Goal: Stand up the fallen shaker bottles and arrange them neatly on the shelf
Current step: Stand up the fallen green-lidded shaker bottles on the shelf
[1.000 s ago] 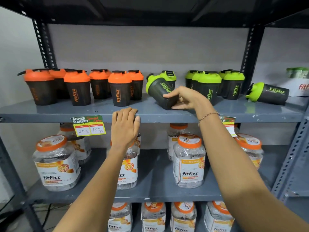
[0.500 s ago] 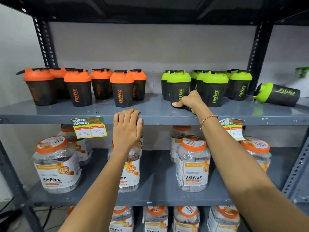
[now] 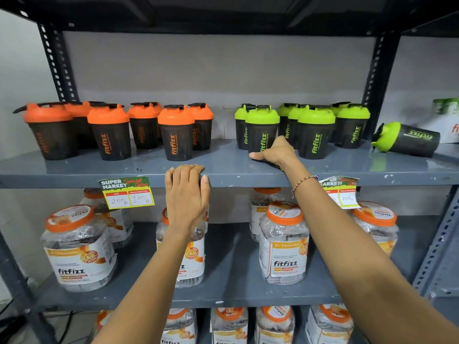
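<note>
A person's right hand point(image 3: 274, 153) curls loosely around the base of an upright green-lidded shaker point(image 3: 262, 130) on the grey shelf point(image 3: 223, 167), seemingly steadying it in line. Left of that shaker, the left hand point(image 3: 186, 194) lies flat and open over the shelf's front edge, probably for balance, gripping no bottle. Far right of it, one green shaker point(image 3: 407, 140) lies fallen, awaiting righting.

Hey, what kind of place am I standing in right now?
Most likely a shop or supermarket aisle. A price tag reading "Super Market" hangs on the metal shelf, rows of identical branded shaker bottles stand on it, and matching labelled jars are stocked below.
</note>
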Demonstrator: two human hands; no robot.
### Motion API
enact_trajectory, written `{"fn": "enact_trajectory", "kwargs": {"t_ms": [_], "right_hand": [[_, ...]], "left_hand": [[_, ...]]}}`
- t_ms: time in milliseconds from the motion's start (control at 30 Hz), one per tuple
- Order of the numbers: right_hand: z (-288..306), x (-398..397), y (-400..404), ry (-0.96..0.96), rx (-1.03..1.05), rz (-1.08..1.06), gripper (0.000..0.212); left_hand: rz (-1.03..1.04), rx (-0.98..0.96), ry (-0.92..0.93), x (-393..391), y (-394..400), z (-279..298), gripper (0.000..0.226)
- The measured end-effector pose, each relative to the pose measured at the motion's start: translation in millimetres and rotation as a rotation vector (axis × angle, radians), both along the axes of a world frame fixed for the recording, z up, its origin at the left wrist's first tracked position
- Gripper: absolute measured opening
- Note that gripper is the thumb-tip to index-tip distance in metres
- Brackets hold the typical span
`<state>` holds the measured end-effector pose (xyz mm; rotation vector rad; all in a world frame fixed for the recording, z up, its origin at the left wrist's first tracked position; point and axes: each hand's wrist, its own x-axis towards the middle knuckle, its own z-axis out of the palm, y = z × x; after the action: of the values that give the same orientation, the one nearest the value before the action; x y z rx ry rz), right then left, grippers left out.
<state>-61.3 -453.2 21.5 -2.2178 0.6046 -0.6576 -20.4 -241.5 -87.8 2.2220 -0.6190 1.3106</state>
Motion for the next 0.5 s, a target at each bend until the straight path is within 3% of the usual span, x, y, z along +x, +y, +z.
{"fn": "enact_trajectory", "kwargs": {"t_ms": [67, 333, 500], "right_hand": [[-3, -9, 0, -0.063, -0.026, -0.026, 0.070], [9, -75, -54, -0.382, -0.068, -0.006, 0.021], [26, -109, -139, -0.409, -0.117, -0.082, 0.024]], "left_hand": [[-0.005, -0.030, -0.001, -4, -1, 3, 0.032], [-0.098, -0.026, 0.059, -42, -61, 4, 0.037], [-0.162, 0.088, 0.048, -73, -136, 10, 0.041]]}}
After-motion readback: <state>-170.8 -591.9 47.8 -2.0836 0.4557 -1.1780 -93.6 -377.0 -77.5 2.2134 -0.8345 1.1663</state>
